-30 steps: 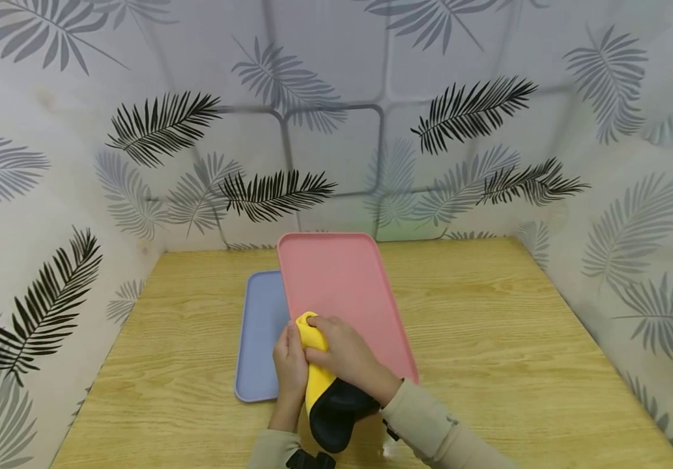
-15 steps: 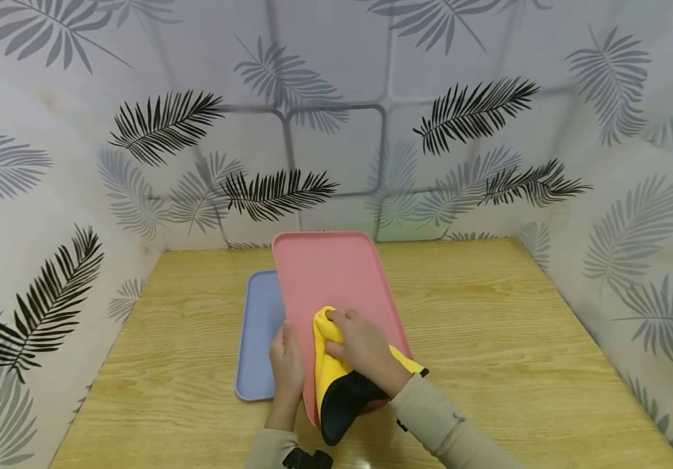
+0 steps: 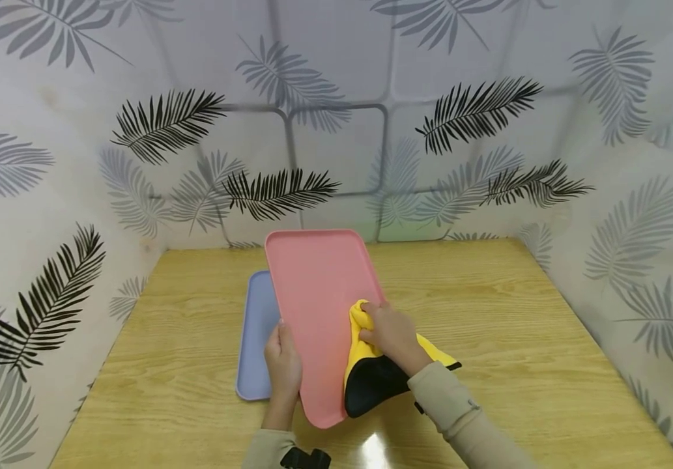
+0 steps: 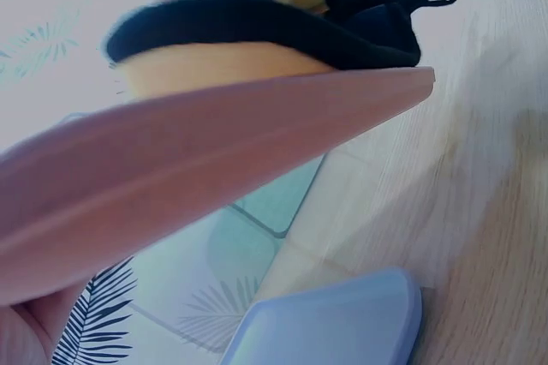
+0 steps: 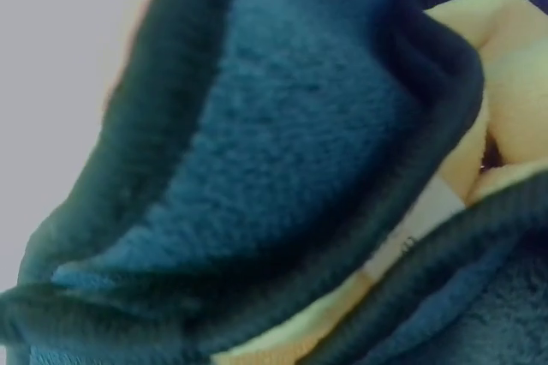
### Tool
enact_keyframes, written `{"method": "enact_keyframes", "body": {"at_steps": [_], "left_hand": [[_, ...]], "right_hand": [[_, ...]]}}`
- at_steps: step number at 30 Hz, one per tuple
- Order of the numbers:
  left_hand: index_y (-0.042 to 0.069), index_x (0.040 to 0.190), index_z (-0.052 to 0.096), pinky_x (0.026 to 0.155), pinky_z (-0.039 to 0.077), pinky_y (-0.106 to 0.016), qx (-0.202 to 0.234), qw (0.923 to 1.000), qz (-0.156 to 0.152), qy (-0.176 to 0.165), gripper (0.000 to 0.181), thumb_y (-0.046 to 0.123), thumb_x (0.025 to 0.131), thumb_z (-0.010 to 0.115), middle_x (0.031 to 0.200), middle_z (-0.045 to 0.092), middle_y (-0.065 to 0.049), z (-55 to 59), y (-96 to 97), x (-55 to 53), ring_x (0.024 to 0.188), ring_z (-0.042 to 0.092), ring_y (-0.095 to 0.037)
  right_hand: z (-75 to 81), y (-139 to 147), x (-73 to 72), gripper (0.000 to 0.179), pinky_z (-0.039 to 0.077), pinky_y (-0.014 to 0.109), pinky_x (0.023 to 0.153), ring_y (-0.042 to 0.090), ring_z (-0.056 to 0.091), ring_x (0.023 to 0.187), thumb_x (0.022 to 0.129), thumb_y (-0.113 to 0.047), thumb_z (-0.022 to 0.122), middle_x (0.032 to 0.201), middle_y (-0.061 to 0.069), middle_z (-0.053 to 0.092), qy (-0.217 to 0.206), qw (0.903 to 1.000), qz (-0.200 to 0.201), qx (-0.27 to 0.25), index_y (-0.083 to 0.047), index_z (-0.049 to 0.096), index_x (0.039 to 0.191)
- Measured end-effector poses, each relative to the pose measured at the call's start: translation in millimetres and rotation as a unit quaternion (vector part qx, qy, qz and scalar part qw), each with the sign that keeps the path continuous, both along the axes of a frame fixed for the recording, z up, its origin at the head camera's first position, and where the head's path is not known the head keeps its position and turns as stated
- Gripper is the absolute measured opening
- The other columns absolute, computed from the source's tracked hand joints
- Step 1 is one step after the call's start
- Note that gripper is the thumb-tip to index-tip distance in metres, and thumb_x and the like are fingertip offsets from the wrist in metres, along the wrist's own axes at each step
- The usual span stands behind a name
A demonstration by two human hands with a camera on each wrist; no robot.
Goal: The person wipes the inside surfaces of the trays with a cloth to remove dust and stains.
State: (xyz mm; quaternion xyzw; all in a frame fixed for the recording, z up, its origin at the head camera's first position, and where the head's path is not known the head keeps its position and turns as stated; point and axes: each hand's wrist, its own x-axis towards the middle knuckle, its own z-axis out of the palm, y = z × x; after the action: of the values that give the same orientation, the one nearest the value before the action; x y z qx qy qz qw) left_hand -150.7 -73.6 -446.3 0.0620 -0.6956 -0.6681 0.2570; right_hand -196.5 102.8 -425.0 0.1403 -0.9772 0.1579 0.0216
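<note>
A pink rectangular tray [image 3: 318, 280] is held up at a slant, its left edge gripped by my left hand [image 3: 283, 368] with the thumb on the upper side. On the tray's right part, my right hand [image 3: 395, 333] holds a bunched cloth [image 3: 358, 346], yellow on one side and dark on the other, against the surface. Its dark corner hangs past the tray's near right edge. The left wrist view catches the pink tray [image 4: 205, 134] edge-on with the cloth [image 4: 257, 22] above it. Folds of the cloth [image 5: 282, 125] fill most of the right wrist view, hiding the fingers.
A blue tray [image 3: 254, 352] lies flat on the wooden table [image 3: 477, 312], its right side hidden beneath the pink one. Leaf-patterned fabric [image 3: 336, 150] encloses the back and sides of the table.
My right hand and the cloth have slid rightward from the tray's left edge to its right side. The pink tray has shifted slightly left, with my left hand still gripping it.
</note>
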Motion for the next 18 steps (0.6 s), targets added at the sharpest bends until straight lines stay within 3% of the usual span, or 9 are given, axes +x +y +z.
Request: {"method": "enact_keyframes", "body": {"at_steps": [5, 9, 13, 18], "left_hand": [[-0.012, 0.091, 0.057, 0.061, 0.041, -0.026, -0.002, 0.9999, -0.008, 0.006, 0.038, 0.015, 0.098, 0.031, 0.073, 0.054, -0.013, 1.6, -0.2, 0.4, 0.068, 0.048, -0.014], [-0.010, 0.081, 0.055, 0.055, 0.039, -0.025, -0.012, 0.9999, -0.006, 0.011, 0.038, 0.015, 0.098, 0.032, 0.065, 0.048, -0.006, 2.2, 1.0, 0.0, 0.061, 0.044, -0.012], [-0.007, 0.073, 0.052, 0.051, 0.036, -0.026, -0.023, 0.9996, 0.000, 0.013, 0.037, 0.015, 0.098, 0.033, 0.061, 0.043, -0.002, 2.7, 2.1, -0.1, 0.057, 0.041, -0.012], [-0.008, 0.076, 0.053, 0.054, 0.037, -0.025, -0.019, 0.9997, -0.007, 0.010, 0.037, 0.014, 0.098, 0.032, 0.062, 0.044, -0.004, 7.6, 1.0, 2.3, 0.059, 0.042, -0.012]], "right_hand": [[-9.1, 18, -8.4, 0.044, 0.040, 0.033, 0.047, 0.023, 0.047, 0.060, 0.075, -0.022, 0.067, 0.091, 0.014, 0.056, 0.004, 0.9993, -0.026, 0.026, -0.010, 0.057, 0.116], [-15.9, 28, -12.4, 0.044, 0.040, 0.034, 0.047, 0.023, 0.047, 0.058, 0.075, -0.023, 0.067, 0.083, 0.013, 0.053, 0.001, 0.9982, -0.043, 0.043, -0.011, 0.057, 0.116], [-21.1, 33, -14.3, 0.044, 0.039, 0.033, 0.048, 0.022, 0.047, 0.060, 0.075, -0.023, 0.068, 0.081, 0.012, 0.054, -0.001, 0.9989, -0.031, 0.035, -0.010, 0.058, 0.115], [-20.1, 38, -14.6, 0.042, 0.043, 0.036, 0.057, 0.024, 0.052, 0.070, 0.075, -0.021, 0.071, 0.087, 0.014, 0.058, -0.007, 0.9999, -0.002, -0.008, -0.007, 0.059, 0.113]]}}
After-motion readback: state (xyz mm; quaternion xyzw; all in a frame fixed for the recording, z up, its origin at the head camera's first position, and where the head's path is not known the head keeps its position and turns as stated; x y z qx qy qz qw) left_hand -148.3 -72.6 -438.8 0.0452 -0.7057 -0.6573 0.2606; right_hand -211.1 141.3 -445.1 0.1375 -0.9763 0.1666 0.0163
